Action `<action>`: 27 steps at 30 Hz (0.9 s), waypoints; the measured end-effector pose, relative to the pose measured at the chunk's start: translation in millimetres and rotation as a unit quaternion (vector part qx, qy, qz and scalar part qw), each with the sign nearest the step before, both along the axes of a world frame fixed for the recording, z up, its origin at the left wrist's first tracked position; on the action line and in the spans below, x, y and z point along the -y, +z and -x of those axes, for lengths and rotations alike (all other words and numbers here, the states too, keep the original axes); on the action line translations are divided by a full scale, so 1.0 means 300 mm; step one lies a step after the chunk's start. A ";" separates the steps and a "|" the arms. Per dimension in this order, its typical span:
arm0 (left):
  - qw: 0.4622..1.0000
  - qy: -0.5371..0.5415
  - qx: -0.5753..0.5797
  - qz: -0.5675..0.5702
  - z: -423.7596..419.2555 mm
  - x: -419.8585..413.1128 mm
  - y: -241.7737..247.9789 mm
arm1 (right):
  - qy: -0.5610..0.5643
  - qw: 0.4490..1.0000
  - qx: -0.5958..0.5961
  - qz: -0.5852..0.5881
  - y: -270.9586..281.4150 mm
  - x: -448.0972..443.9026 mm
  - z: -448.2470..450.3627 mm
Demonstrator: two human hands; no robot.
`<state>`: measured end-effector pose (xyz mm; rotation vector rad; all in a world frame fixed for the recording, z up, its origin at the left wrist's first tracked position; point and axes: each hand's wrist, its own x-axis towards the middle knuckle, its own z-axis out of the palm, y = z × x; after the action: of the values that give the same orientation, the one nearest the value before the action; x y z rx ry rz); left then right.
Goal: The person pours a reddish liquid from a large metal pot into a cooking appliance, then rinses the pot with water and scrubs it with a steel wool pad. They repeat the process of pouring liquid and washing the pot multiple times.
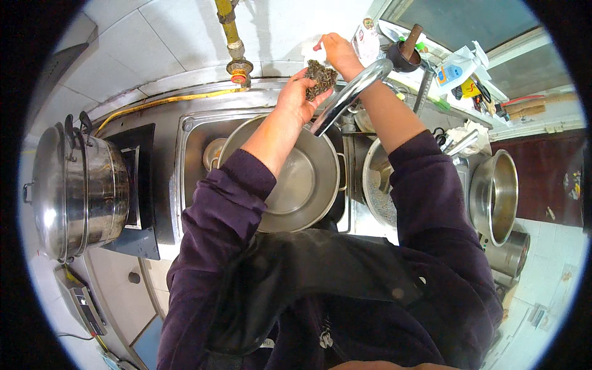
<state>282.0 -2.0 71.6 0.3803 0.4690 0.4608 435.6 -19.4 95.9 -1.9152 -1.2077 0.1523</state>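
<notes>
My left hand [296, 98] cups a dark, coarse scouring pad [320, 79], which looks like tangled metal wool. Just beyond it, my right hand [341, 52] is closed around a white object [315, 50] against the pale wall; fingers hide most of it, so its kind is unclear. Below both hands, a large stainless steel pot [296, 180] with two loop handles stands in the sink [196, 125]. The curved chrome faucet [354, 95] reaches over the pot's rim, between my forearms.
A lidded steel steamer pot [74, 194] stands at left. Right of the sink are a basin [372, 185], partly hidden by my sleeve, and a steel bowl [497, 194]. A mortar [403, 58] with a wooden pestle [411, 40] sits by the windowsill. A yellow pipe [226, 21] runs down the wall.
</notes>
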 end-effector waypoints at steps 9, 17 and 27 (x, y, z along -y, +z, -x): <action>1.000 0.012 -0.015 0.009 0.040 -0.014 -0.010 | 0.012 0.996 0.092 -0.004 -0.050 -0.020 0.021; 0.998 -0.011 -0.049 -0.025 0.194 -0.044 -0.110 | -0.208 0.954 -0.074 -0.203 -0.123 0.021 0.168; 0.987 -0.113 -0.104 -0.038 0.498 0.260 -0.189 | -0.072 0.988 -0.123 -0.052 -0.315 0.463 0.807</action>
<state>132.6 -80.0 15.0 0.5532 0.6043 0.2191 193.3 -158.2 1.4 -1.8243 -0.8948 0.2360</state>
